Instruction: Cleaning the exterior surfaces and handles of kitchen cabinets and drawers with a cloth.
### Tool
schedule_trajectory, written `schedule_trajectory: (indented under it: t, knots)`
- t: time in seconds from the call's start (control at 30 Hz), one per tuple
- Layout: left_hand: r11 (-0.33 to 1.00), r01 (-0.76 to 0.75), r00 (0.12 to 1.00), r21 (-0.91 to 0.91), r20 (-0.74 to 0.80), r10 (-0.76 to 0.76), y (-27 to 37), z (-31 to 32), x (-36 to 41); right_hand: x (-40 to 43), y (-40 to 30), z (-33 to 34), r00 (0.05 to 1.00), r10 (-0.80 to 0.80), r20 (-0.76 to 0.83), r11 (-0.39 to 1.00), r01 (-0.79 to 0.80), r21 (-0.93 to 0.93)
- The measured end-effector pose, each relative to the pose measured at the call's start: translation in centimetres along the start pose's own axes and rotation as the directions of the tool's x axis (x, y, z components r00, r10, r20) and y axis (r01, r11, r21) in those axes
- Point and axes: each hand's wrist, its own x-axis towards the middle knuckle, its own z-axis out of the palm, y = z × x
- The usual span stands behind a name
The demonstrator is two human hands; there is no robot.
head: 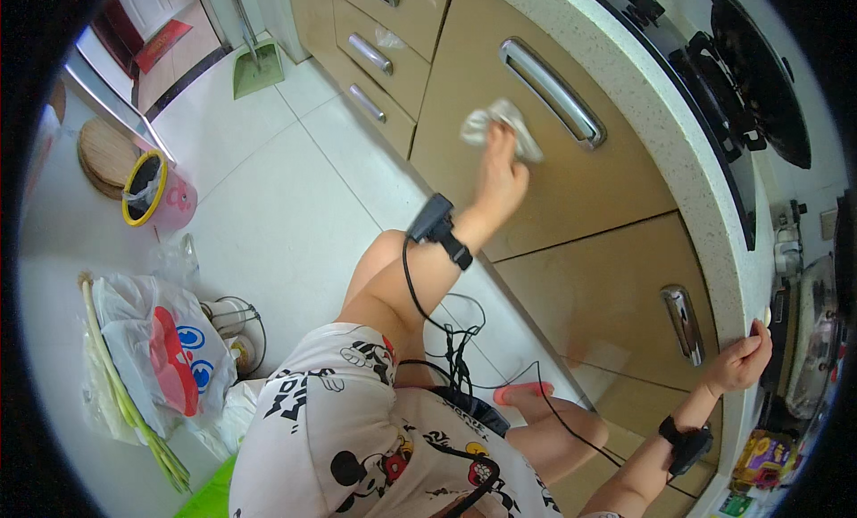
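Observation:
A crumpled white cloth [503,119] is under the fingers of my left hand [502,173], which presses it against the tan cabinet door [462,176], left of the long chrome handle [556,92]. The cloth and fingers look slightly blurred. At the lower right, my right hand [736,364] rests on the edge of the speckled stone countertop [726,277], fingers curled, close to a second chrome handle [683,324]. A small pale thing shows at its fingertips; whether it is held I cannot tell. Both wrists wear black strapped devices, with a cable visibly running from each.
A black wok [760,76] stands on the stove. Behind me on the floor are a pink bin [177,193], a printed plastic bag [161,344], scallions [127,397] and a green dustpan [258,69]. Black cables [458,357] hang in a bundle beside my knees.

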Motion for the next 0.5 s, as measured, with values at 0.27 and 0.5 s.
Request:
schedule_trajectory:
  t: [0.27,0.5]
  knots:
    - [0.860,0.418,0.908,-0.292,0.091,-0.410,-7.7,-4.1,5.1,0.1,-1.5,0.8,0.999,-0.035,-0.011,0.999,0.035,-0.004]
    - [0.960,-0.277,0.949,0.039,0.169,0.267,5.6,-0.2,-1.0,-0.1,-1.0,0.5,1.000,0.025,-0.014,0.999,-0.025,-0.021]
